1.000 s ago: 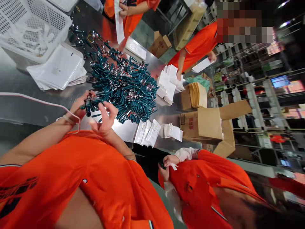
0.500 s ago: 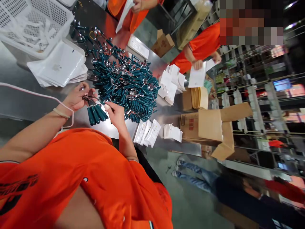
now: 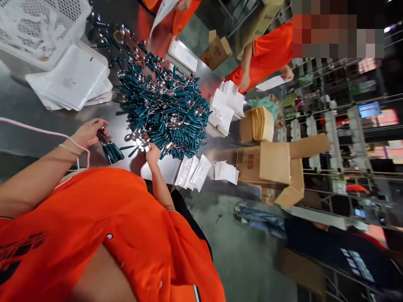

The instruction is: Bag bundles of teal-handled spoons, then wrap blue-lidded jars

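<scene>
My left hand (image 3: 91,132) is closed on the metal ends of a small bunch of green-handled utensils (image 3: 111,151), whose handles point down and right. To its right, my right hand (image 3: 153,154) has its fingers together at the near left edge of a large pile of green-handled utensils (image 3: 170,113). What those fingers hold, if anything, is too small to make out. A few loose utensils (image 3: 136,137) lie on the metal table (image 3: 121,123) just left of my right hand.
A white basket (image 3: 47,58) and stacked white bags (image 3: 74,79) are at the upper left. White packets (image 3: 192,173) lie right of my right hand, with an open carton (image 3: 273,161) beyond. Across the table, a person in orange (image 3: 267,50) holds white paper. A cable (image 3: 37,126) crosses my left wrist.
My left hand has moved left with the bunch, away from my right hand. My right hand has dropped slightly to the pile's edge. Loose utensils now show between the hands.
</scene>
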`<action>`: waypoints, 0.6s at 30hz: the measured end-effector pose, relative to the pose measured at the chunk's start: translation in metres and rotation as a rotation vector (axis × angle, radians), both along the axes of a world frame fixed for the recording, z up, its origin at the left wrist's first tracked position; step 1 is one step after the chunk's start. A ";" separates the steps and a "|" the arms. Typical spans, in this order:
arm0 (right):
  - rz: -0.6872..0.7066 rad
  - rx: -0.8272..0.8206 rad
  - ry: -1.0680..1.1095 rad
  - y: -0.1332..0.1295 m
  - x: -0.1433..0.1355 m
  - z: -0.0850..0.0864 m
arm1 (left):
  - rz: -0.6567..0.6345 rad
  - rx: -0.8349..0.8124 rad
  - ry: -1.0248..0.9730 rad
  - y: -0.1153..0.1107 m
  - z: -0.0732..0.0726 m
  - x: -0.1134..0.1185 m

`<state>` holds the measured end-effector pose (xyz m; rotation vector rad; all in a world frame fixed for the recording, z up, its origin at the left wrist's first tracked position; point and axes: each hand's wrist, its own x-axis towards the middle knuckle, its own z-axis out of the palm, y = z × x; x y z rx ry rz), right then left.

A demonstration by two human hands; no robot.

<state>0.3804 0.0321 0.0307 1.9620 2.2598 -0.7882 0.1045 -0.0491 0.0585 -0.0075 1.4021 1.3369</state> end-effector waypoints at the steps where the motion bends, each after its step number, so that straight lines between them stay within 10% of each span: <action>1: -0.011 -0.015 -0.031 -0.004 0.001 -0.003 | -0.019 0.015 0.016 0.001 -0.001 -0.001; 7: 0.042 0.027 0.086 -0.017 -0.014 0.001 | -0.132 0.131 0.034 0.017 0.005 0.011; 11: 0.220 -0.265 0.453 -0.042 -0.041 0.008 | -0.088 0.193 0.105 0.029 0.013 0.043; 18: -0.076 -0.348 0.464 -0.051 -0.058 -0.004 | -0.260 0.272 0.322 0.062 0.012 0.053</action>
